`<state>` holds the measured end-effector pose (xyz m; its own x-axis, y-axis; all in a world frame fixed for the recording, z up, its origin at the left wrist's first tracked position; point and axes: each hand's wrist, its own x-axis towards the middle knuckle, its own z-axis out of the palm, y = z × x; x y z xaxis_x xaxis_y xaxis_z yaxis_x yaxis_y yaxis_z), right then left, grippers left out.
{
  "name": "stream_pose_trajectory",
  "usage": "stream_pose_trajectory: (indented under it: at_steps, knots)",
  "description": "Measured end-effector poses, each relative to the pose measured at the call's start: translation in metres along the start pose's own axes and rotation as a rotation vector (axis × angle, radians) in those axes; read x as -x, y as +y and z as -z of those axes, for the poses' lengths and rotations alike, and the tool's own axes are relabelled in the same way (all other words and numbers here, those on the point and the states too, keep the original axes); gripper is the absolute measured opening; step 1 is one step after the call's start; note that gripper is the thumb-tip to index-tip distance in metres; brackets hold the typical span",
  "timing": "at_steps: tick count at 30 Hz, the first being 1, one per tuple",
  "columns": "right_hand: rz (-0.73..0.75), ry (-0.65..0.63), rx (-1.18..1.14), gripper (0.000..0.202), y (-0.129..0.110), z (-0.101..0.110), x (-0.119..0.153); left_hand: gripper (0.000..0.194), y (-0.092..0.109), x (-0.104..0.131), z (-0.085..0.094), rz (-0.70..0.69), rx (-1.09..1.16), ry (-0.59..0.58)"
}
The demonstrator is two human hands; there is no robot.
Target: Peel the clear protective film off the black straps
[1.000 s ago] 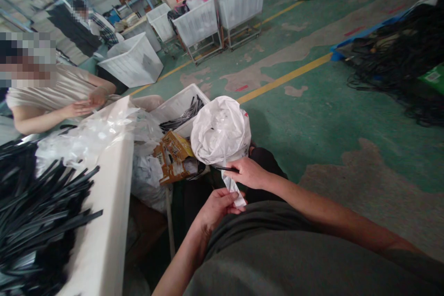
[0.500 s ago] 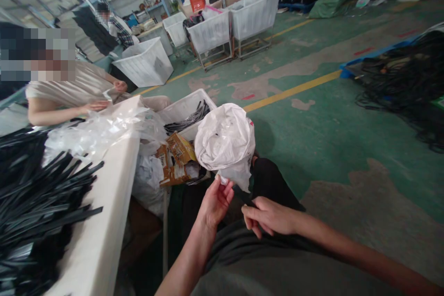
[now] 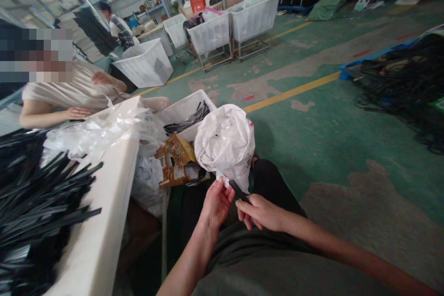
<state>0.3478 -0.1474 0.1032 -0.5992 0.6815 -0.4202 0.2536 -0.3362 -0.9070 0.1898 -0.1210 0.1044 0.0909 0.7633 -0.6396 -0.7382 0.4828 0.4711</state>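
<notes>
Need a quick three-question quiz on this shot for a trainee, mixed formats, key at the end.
1. True or false: the left hand pinches some whitish material, while the right hand holds a black piece.

2. Multiple choice: which of these lies heaped on the white table at the left of the picture?
A) Green bottles
B) Black strips
C) Folded towels

3. Fill in the blank: in the picture, the white sack stands to the ____ of the brown-and-yellow packaging.

Key: 1. True; 2. B; 3. right
</notes>
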Motion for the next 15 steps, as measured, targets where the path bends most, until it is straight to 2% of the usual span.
stream_pose_trajectory:
  at_steps: [5, 15]
  knots:
    - [-0.018, -0.018, 0.014, 0.05, 0.0039, -0.0033, 0.0004, 0.012, -0.003, -0.0045, -0.0001, -0.032, 0.008, 0.029]
    - [-0.034, -0.032, -0.028, 0.049, 0.0044, -0.002, -0.0053, 0.014, -0.0055, -0.006, -0.0017, -0.051, 0.025, -0.015]
